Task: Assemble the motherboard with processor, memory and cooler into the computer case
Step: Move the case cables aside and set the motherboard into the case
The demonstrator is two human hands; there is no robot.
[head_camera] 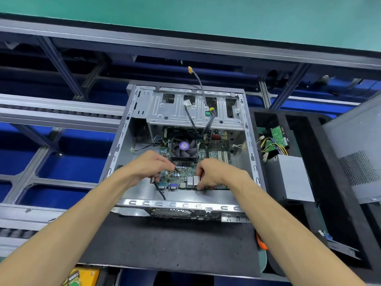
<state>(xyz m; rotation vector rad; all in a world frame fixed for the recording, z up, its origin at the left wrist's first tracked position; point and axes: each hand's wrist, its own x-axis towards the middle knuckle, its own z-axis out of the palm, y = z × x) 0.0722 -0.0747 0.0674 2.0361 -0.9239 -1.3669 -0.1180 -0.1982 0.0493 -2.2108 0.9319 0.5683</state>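
Both hands [148, 168] [214, 174] on green motherboard [175, 176] inside steel case [132, 139]

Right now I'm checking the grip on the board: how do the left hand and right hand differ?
The left hand sits at the motherboard's left edge, by a black cable; the right hand sits at the near edge. The left hand's fingers reach toward the cooler; the right hand's fingers curl down over the silver ports. Both are inside the case, on the board.
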